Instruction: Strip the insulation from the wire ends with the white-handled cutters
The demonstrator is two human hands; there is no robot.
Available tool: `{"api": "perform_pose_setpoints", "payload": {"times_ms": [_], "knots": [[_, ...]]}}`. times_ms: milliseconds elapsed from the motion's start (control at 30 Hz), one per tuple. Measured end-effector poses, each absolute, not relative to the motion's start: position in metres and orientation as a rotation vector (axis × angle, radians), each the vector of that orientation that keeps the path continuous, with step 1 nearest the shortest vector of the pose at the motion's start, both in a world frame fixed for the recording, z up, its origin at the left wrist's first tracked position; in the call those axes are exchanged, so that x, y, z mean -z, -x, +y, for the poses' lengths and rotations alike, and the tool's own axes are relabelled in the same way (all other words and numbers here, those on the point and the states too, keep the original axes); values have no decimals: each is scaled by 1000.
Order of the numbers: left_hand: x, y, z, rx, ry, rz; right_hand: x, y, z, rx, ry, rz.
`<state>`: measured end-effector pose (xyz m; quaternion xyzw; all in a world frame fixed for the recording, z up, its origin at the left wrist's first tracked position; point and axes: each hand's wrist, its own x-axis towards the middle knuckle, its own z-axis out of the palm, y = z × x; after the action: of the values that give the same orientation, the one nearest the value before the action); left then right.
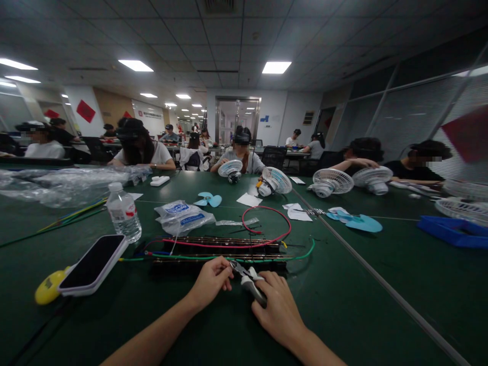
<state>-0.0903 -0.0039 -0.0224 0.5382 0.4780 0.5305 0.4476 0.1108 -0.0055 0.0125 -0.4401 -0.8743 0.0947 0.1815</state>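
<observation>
My right hand point(280, 307) is wrapped around the grey-and-white handles of a pair of pliers point(254, 290), whose metal jaws point up and left. Close to the jaws, my left hand point(211, 282) has its fingers pinched together; whatever lies between them is too small to make out. Just beyond both hands sit long black terminal strips point(168, 265) with rows of metal contacts. A green wire point(301, 257) runs along them, and a red wire point(287, 223) loops up over the far strip. A white cable tie point(174, 245) sticks up at their left part.
To the left stand a water bottle point(125, 213) and a phone point(93, 264) propped on a yellow object point(49, 287). Plastic bags point(185, 217), blue fan blades point(209, 199) and fan heads point(272, 182) lie farther back. A blue tray point(452, 231) is at right. Several people sit opposite.
</observation>
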Motion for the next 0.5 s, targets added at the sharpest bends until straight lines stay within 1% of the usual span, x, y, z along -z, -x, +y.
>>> {"api": "perform_pose_setpoints", "payload": {"times_ms": [500], "knots": [[22,90,-4,-1302,-1303,1179,-9,-110,-3,-269,1253,-2472]]}}
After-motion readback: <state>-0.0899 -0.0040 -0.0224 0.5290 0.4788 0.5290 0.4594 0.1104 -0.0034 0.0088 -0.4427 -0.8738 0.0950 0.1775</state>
